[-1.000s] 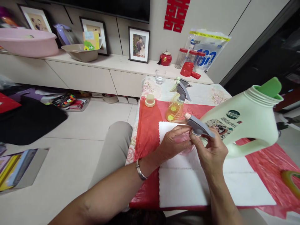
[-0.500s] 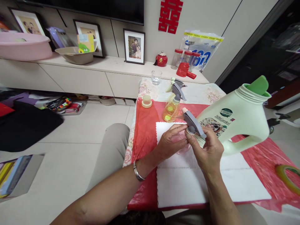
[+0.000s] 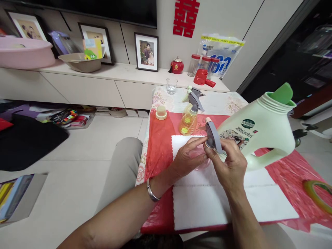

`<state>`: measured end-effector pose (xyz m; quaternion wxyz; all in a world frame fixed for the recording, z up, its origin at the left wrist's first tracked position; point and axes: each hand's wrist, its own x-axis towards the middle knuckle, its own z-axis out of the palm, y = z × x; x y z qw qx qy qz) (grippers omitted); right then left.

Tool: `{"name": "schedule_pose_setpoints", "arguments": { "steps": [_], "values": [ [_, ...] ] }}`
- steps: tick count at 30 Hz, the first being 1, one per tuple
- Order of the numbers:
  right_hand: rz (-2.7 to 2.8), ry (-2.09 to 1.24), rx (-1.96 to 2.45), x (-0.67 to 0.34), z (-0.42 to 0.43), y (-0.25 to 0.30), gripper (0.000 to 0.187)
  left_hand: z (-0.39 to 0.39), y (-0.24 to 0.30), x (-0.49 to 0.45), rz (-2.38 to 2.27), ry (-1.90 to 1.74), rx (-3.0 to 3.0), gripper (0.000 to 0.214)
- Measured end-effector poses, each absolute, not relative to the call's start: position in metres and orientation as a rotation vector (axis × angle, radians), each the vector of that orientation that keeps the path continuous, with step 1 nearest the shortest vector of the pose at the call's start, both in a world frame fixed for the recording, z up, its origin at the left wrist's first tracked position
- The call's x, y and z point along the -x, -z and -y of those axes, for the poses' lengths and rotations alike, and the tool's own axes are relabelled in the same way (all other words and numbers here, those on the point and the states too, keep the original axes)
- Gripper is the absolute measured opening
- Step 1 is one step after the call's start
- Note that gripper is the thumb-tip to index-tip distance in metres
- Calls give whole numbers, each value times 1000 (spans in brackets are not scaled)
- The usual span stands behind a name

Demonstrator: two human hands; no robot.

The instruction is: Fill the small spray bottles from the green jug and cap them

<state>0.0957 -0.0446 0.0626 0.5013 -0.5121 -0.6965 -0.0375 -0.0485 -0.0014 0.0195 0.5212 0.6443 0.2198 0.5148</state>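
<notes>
My left hand (image 3: 189,154) is wrapped round a clear pinkish spray bottle (image 3: 200,154), mostly hidden behind the fingers. On its neck sits a grey trigger sprayer head (image 3: 213,136) with a pale pink nozzle. My right hand (image 3: 228,160) grips the collar of that head between thumb and fingers. Both hands are above a white cloth (image 3: 199,207). Just beyond them stands a spray bottle of yellow liquid (image 3: 187,121), with a grey trigger head. To the right is a large pale green detergent jug (image 3: 269,128), its mouth uncapped and showing a green spout.
A pale cap (image 3: 161,113) lies on the red plastic sheet (image 3: 159,148) at the left. Farther back stand a glass cup (image 3: 171,85) and another grey trigger head (image 3: 198,91). A roll of tape (image 3: 315,197) lies at the right edge. A cabinet (image 3: 124,74) runs behind.
The grey trigger head has turned on the bottle's neck, its nozzle now pointing more away from me. My right fingers have shifted slightly with it; my left hand stays in place.
</notes>
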Motion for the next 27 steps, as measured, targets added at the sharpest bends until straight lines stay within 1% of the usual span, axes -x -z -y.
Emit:
{"name": "schedule_pose_setpoints", "arguments": {
  "steps": [5, 11, 17, 23, 27],
  "values": [
    [1633, 92, 1266, -93, 45, -63, 21, 0, -17, 46, -527, -1246, -1529, 51],
    [1712, -208, 1267, -102, 51, -67, 25, -2, -18, 47, -498, -1261, -1555, 50],
    [1692, -135, 1254, -102, 48, -63, 20, 1, -23, 50, -534, -1212, -1551, 52],
    [1589, 38, 1244, -91, 45, -55, 16, 1, -25, 49, -543, -1226, -1557, 50],
    [1531, -157, 1259, -95, 46, -54, 23, -1, -23, 48, -529, -1231, -1577, 48]
  ]
}}
